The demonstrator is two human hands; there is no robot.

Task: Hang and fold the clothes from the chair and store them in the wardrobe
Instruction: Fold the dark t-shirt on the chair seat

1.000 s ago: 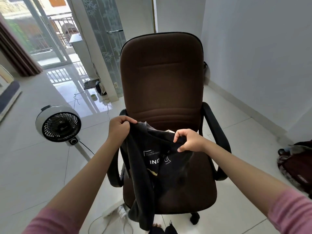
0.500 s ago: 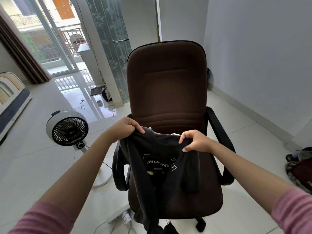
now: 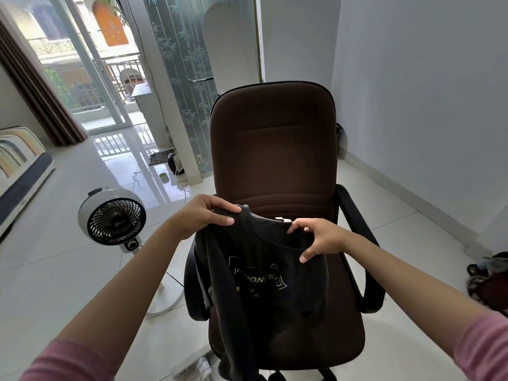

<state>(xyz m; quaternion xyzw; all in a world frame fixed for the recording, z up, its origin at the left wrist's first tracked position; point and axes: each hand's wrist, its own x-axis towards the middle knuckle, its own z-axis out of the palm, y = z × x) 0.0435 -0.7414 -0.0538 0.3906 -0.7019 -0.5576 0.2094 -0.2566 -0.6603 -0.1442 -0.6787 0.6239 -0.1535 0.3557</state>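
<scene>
Head view: above the brown chair (image 3: 272, 149), a black T-shirt (image 3: 264, 281) now hangs higher and wider than a second ago, print showing, ready to hang or fold. Left hand (image 3: 204, 215) grips one shoulder; right hand (image 3: 319, 237) pinches the collar.

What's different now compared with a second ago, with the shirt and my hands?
Both hands have spread the dark shirt wider at the neckline, so more of its white lettering shows. The left hand and right hand grip the same top edge as before. The shirt still hangs over the brown chair; the fan stands where it was.
</scene>
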